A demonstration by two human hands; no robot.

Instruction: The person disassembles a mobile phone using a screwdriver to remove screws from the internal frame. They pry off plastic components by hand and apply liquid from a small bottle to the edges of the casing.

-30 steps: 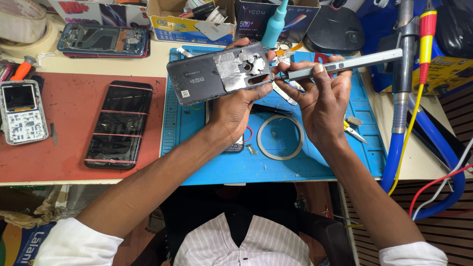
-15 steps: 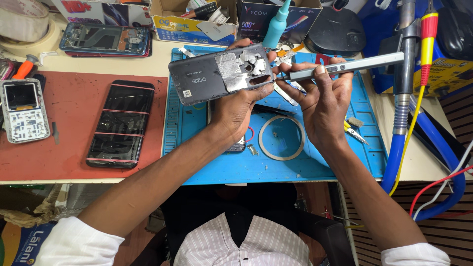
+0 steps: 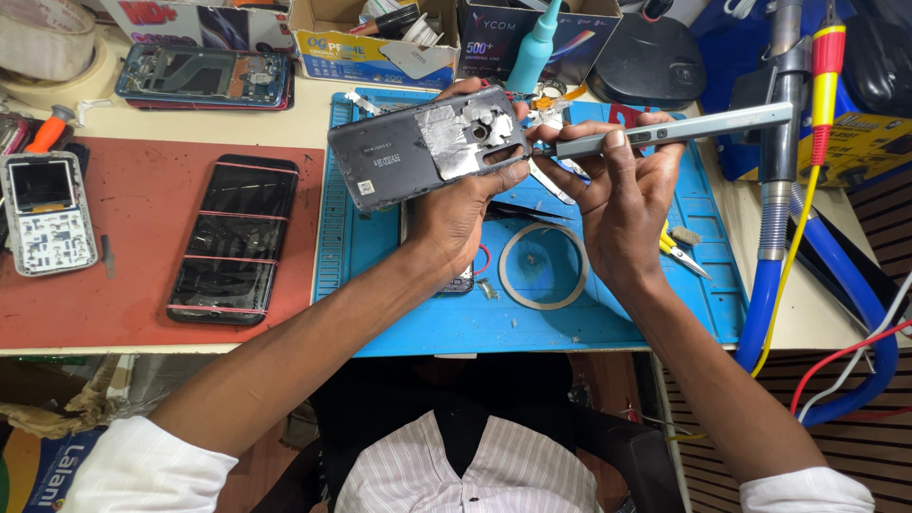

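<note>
Here, left hand [image 3: 465, 204] grips opened grey phone body [image 3: 427, 147] above blue desk mat [image 3: 608, 313]; right hand [image 3: 627, 190] grasps slim grey electric screwdriver [image 3: 665, 131], tip at camera end; internals exposed, screw work seemingly unfinished.

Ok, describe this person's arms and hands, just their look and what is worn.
Both hands are bare: the left hand and right hand show no gloves, rings or watch. The forearms are uncovered, with white sleeves pushed up near the elbows. The shirt is white with fine dark vertical stripes.
</note>
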